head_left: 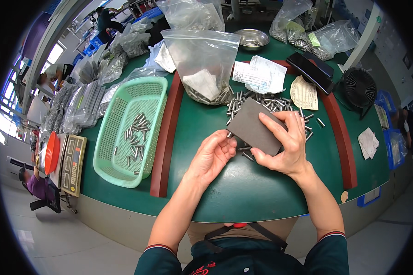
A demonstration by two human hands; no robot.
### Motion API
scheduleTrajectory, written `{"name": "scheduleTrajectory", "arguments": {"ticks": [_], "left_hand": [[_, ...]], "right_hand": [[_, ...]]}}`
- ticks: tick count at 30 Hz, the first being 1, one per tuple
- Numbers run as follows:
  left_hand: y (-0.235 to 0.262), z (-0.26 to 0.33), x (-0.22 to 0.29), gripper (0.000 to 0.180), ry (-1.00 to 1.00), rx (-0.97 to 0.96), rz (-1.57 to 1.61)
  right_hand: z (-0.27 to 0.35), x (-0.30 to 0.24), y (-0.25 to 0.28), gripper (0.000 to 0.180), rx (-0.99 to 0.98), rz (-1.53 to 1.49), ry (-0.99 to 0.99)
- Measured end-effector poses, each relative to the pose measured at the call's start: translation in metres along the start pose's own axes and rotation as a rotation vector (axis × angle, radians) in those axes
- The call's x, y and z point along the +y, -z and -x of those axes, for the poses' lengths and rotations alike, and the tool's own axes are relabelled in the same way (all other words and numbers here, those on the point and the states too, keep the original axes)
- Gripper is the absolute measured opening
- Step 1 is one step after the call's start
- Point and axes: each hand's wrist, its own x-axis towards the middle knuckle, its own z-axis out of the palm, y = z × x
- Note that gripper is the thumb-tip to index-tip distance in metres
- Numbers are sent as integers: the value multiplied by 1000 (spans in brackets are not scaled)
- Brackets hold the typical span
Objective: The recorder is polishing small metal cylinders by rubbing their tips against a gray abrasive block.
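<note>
My right hand (pixel 287 145) grips a flat, dark grey rectangular block (pixel 252 124), thumb on the near edge and fingers over the top. It looks like a sanding pad, though its kind is not certain. Beside its left corner, my left hand (pixel 213 155) pinches a small metal pin (pixel 229 134) between thumb and forefinger, the other fingers curled. The pin's end shows close to the block; whether they touch I cannot tell. Around and behind the block lies a pile of loose metal pins (pixel 273 103), partly hidden by it. More pins (pixel 137 133) lie in the green plastic basket (pixel 106 158) on the left.
Dark red bars (pixel 163 160) flank the green tabletop (pixel 234 197). Behind the pile stand a clear bag of pins (pixel 202 59), papers (pixel 259 75) and a metal bowl (pixel 252 39). A phone (pixel 309 72) and black fan (pixel 358 91) sit right; a scale (pixel 73 160) left.
</note>
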Motion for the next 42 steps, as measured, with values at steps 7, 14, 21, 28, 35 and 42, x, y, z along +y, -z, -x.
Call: {"name": "scheduleTrajectory", "arguments": {"ticks": [7, 14, 21, 28, 35, 42], "left_hand": [[-2, 2, 4, 13, 0, -19, 29], [-6, 3, 1, 11, 25, -6, 81], [-12, 1, -10, 12, 67, -56, -144], [-10, 2, 0, 15, 15, -26, -175], [-11, 2, 4, 19, 29, 14, -134], [-7, 0, 3, 20, 31, 3, -115]], "right_hand": [[-4, -6, 2, 68, -11, 26, 42], [-3, -3, -2, 68, 41, 36, 65], [-18, 0, -17, 63, 158, 81, -80], [0, 20, -1, 58, 216, -41, -331], [-1, 15, 0, 58, 178, 4, -262], [-2, 14, 1, 58, 168, 3, -248]]}}
